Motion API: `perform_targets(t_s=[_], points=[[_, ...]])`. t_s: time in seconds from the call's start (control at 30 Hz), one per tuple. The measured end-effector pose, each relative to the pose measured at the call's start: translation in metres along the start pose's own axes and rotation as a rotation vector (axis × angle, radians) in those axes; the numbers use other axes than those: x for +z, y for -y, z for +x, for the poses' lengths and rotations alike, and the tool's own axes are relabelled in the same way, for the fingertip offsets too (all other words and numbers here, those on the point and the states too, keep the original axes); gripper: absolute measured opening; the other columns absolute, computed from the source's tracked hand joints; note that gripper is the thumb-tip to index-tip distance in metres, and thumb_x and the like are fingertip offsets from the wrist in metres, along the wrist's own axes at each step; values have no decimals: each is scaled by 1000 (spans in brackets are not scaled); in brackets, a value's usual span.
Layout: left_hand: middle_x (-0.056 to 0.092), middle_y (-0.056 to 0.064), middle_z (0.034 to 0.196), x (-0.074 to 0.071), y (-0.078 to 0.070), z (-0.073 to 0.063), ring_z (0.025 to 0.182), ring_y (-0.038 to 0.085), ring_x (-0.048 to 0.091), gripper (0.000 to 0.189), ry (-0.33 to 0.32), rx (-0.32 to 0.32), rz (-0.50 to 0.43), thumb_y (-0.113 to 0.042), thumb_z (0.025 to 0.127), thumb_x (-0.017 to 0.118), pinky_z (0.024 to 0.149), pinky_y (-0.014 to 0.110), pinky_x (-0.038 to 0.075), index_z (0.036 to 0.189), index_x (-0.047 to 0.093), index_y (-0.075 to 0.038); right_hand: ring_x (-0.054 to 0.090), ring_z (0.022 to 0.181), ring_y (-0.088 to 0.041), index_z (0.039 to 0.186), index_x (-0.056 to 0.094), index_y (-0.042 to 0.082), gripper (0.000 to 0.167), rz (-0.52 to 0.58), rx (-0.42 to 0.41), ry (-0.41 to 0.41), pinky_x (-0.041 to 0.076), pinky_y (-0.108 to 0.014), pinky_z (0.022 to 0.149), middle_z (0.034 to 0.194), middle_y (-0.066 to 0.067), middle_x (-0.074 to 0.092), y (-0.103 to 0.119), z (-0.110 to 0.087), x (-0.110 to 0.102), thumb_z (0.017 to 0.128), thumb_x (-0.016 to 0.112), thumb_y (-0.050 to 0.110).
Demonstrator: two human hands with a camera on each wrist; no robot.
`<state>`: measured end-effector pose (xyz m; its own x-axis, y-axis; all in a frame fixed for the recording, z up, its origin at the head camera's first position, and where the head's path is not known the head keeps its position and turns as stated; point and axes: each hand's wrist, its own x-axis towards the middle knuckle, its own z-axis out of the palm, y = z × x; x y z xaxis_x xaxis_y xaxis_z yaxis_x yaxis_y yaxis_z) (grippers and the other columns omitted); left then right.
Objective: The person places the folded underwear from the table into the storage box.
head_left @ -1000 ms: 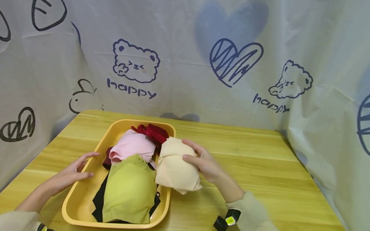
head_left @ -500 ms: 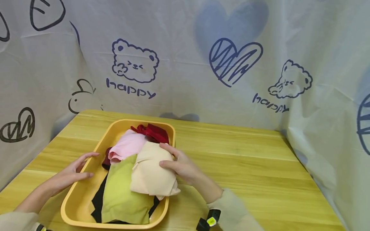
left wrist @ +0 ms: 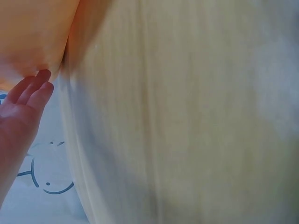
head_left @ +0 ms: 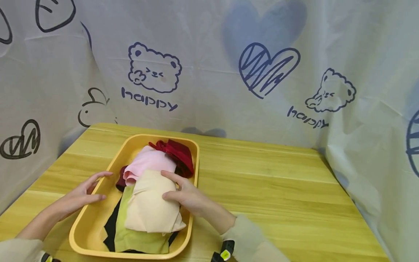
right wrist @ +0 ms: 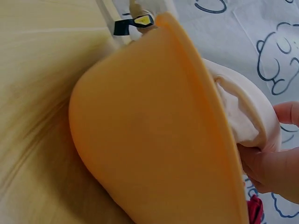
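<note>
The right hand (head_left: 188,196), fingers curled on the cream garment (head_left: 148,207), has carried it from the tray's right rim onto the green one (head_left: 140,240) inside the tray (head_left: 85,225); the left hand (head_left: 78,194) stays open on the left rim.

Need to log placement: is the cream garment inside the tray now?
Inside: the cream garment lies atop the green one within the yellow tray, right hand gripping it.

I see the yellow plastic tray (head_left: 88,233) on the wooden table (head_left: 278,189), left of centre; the folded cream cloth (head_left: 150,207) lies atop the clothes inside it.
</note>
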<state>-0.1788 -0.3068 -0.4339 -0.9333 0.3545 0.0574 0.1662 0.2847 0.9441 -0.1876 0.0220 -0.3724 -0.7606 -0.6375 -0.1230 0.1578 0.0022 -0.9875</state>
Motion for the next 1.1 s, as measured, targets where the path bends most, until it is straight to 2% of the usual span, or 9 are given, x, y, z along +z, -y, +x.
perform_targets(t_s=[0.23, 0.33, 0.47, 0.57, 0.67, 0.77, 0.93, 1.1], points=[[27, -20, 133, 0, -1, 0, 127, 54, -13, 60, 5, -3, 0, -3, 85, 57, 95, 67, -9, 138, 29, -11, 38, 118, -16, 140, 36, 14, 62, -78, -35, 25, 42, -33, 92, 144, -4, 27, -6, 7, 13, 83, 55, -2], [26, -17, 136, 0, -2, 0, 127, 54, -13, 61, 6, -10, 6, -3, 85, 57, 96, 66, -9, 138, 29, -14, 40, 118, -17, 140, 36, 13, 61, -115, -58, 35, 44, -32, 90, 145, -3, 27, -8, 9, 17, 84, 56, -1], [25, -13, 137, 1, -2, 0, 127, 55, -12, 60, 6, -10, 12, -3, 85, 58, 96, 67, -8, 137, 31, -17, 39, 122, -17, 138, 40, 16, 59, -321, -94, -3, 39, -29, 94, 143, -4, 30, -9, 12, 20, 84, 62, 10], [27, -16, 133, 1, -2, 1, 126, 55, -13, 60, 5, -9, 10, -3, 84, 58, 95, 68, -8, 137, 31, -14, 35, 124, -16, 136, 43, 16, 60, -554, -141, -47, 34, -27, 98, 140, -7, 34, -9, 13, 21, 81, 67, 20], [27, -16, 132, 1, -2, 1, 127, 55, -14, 60, 6, -12, 5, -3, 84, 58, 95, 68, -8, 137, 30, -11, 41, 114, -14, 135, 45, 18, 63, -714, -142, -77, 36, -26, 94, 132, -9, 39, -9, 13, 23, 79, 70, 28], [26, -16, 132, 0, -2, 1, 127, 55, -15, 60, 9, -14, 2, -3, 84, 58, 94, 69, -7, 137, 29, -10, 43, 106, -13, 135, 45, 22, 64, -801, -102, -91, 38, -25, 89, 124, -7, 39, -9, 12, 24, 77, 71, 34], [26, -17, 132, 0, -2, 2, 128, 53, -14, 61, 12, -15, 6, -3, 84, 57, 93, 71, -3, 137, 28, -9, 42, 110, -17, 133, 47, 26, 65, -907, -56, -97, 38, -28, 90, 128, -7, 33, -10, 9, 26, 75, 72, 42], [26, -15, 134, -1, -1, 2, 129, 50, -13, 61, 10, -21, 3, -4, 85, 57, 93, 70, -2, 138, 29, -12, 37, 106, -15, 132, 47, 27, 65, -1044, -41, -58, 38, -24, 81, 118, -5, 36, -15, 12, 29, 75, 67, 50]])
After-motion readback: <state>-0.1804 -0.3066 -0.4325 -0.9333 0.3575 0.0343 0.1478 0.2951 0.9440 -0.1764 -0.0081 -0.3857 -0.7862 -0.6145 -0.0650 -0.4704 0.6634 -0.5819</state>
